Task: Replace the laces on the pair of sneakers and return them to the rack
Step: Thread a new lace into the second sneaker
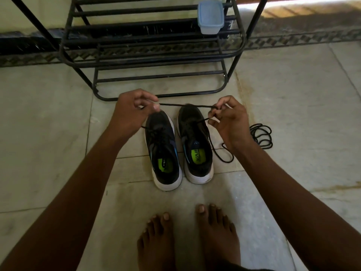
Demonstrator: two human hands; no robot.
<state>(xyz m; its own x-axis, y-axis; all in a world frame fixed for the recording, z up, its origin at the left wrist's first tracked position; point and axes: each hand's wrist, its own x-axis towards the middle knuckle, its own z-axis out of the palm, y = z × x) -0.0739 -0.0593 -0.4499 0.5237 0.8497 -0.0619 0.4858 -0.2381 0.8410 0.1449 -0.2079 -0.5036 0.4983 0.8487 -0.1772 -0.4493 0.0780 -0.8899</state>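
Two black sneakers with white soles stand side by side on the floor, toes toward the rack: the left sneaker (163,149) and the right sneaker (196,145). A black lace (185,105) is stretched taut between my hands above the toes. My left hand (132,112) pinches one end, and my right hand (228,120) pinches the other. From my right hand the lace runs down into the right sneaker's eyelets, and a loose length (224,156) trails on the floor beside it. The left sneaker is laced.
A black metal shoe rack (156,61) stands just beyond the sneakers, with a pale blue lidded container (210,16) on an upper shelf. A coiled black lace (261,135) lies on the floor at right. My bare feet (187,239) stand behind the sneakers on the tiled floor.
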